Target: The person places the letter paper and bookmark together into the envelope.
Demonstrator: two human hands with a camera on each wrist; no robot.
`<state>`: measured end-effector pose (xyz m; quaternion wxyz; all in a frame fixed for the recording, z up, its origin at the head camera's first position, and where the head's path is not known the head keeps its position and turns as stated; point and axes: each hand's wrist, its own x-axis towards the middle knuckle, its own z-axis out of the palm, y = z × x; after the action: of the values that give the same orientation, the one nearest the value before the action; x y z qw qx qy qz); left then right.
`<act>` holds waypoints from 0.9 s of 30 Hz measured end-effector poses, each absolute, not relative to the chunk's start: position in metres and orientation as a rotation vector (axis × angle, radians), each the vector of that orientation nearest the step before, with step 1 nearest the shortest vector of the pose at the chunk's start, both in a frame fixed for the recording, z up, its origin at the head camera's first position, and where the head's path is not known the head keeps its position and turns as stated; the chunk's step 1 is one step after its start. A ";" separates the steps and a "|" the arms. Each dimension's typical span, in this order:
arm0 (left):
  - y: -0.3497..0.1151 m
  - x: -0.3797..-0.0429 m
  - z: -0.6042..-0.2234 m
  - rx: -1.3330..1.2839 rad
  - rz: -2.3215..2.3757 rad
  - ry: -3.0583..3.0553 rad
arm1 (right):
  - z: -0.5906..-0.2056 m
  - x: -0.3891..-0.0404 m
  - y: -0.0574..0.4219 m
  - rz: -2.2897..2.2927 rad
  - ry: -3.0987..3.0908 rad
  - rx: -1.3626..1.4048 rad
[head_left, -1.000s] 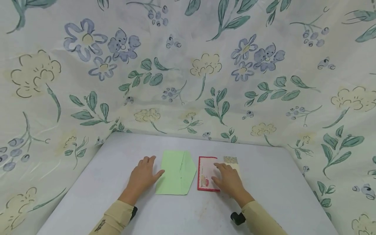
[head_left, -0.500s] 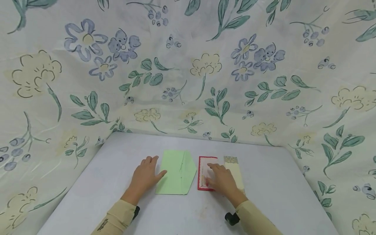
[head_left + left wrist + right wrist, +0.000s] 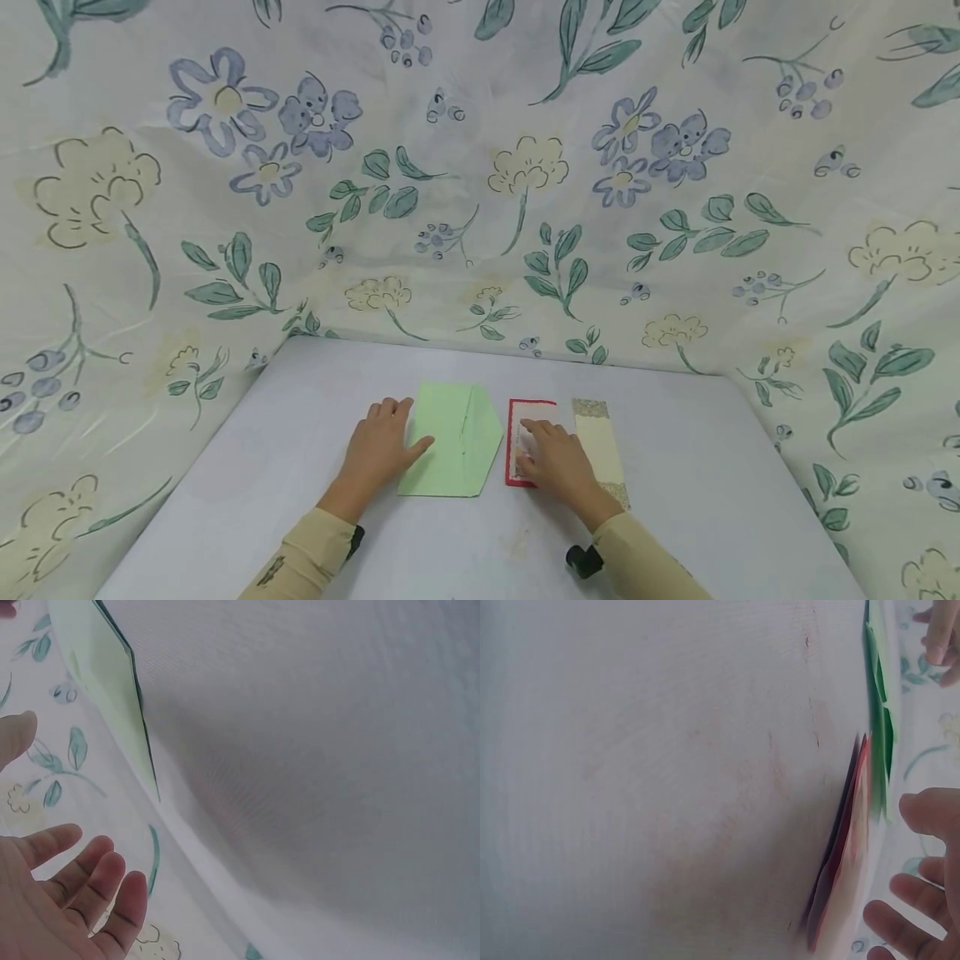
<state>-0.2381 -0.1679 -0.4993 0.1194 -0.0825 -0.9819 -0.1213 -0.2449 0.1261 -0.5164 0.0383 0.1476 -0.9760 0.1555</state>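
A light green envelope (image 3: 446,442) lies flat on the table, its pointed flap side facing right. My left hand (image 3: 375,450) is at the envelope's left edge, fingers loosely spread, the thumb over its near-left part. To the right lies a pale card with a red border (image 3: 534,408). Over this card hovers my right hand (image 3: 558,467), hiding much of it; fingers and thumb are apart and grip nothing. In the right wrist view, the right hand (image 3: 922,892) is above the slightly raised card (image 3: 847,870). The left wrist view has the left hand (image 3: 75,900) relaxed beside the envelope (image 3: 112,682).
A cream strip with glittery ends (image 3: 600,442) lies right of the red-bordered card, partly behind the right hand and forearm. The white table (image 3: 337,375) is backed by a flower-patterned cloth (image 3: 465,225). Dark wrist cameras show at both cuffs.
My right hand has moved left across the red-bordered card, uncovering more of the cream strip. My left hand has shifted slightly right over the green envelope's edge. The papers have stayed put.
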 end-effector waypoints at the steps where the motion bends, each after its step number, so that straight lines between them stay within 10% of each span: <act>1: -0.167 -0.238 -0.499 -0.245 -0.353 -2.868 | -0.516 -0.245 0.126 0.474 -2.994 0.455; 27: -0.148 -0.238 -0.497 -0.288 -0.340 -2.873 | -0.520 -0.247 0.113 0.535 -2.974 0.532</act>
<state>-0.2377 -0.1479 -0.4973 0.1170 -0.0985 -0.9814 -0.1161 -0.2466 0.1130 -0.5199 0.0365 0.1732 -0.9686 0.1743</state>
